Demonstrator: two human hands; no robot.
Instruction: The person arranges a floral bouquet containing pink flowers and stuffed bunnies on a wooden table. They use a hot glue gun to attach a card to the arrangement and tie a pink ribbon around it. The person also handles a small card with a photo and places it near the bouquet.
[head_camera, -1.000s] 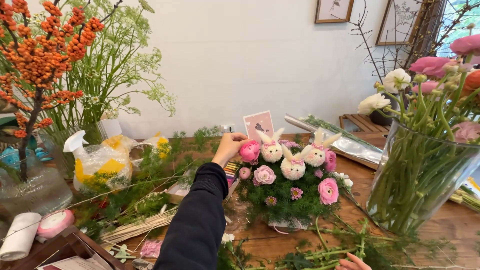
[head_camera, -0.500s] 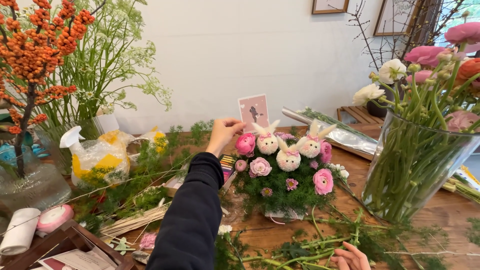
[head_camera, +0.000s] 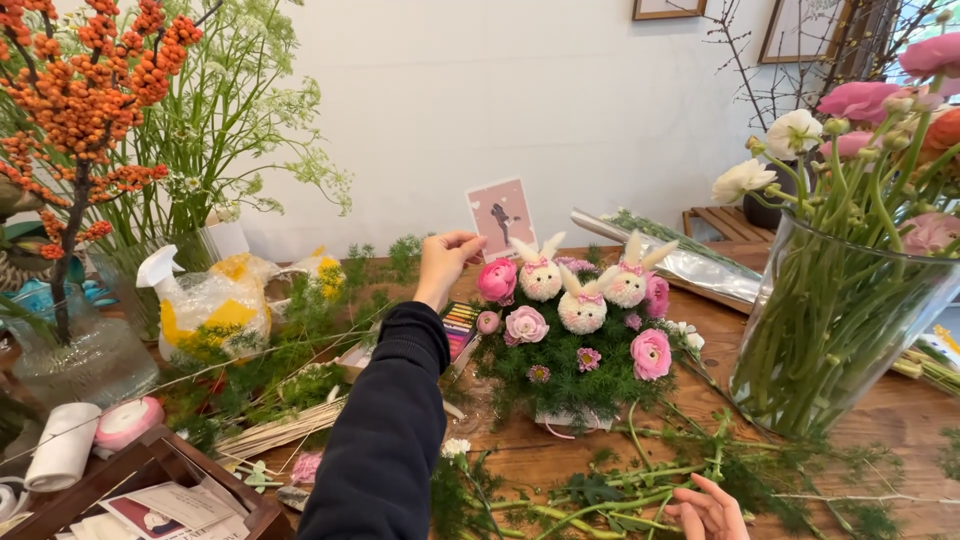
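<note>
- The left hand is raised just left of the flower arrangement, with its fingers pinched together on the lower left corner of a small pink card.
- The pink card stands upright in the air, just above and behind the arrangement's left edge; it bears a small dark figure.
- The dark sleeve of that arm runs from the bottom edge of the view up toward the arrangement's left side.
- The right hand lies low in front of the arrangement, at the bottom edge of the view; its fingers are spread apart and rest on loose green stems on the bench. It holds nothing that can be seen.
- The arrangement is a mound of fine green foliage with pink round blooms and three white pompom rabbits with pink bows on top.
- Right of the arrangement stands a large glass vase packed with green stalks, topped by pink and white flowers.
- Well left of the arrangement, a glass vase of orange berry branches stands beside tall white lacy flowers.
- Between the berry vase and the arrangement lies a clear wrapped bundle with yellow flowers.
- Far left of the arrangement, at the near bench edge, sit a pink ribbon spool and a white roll.
</note>
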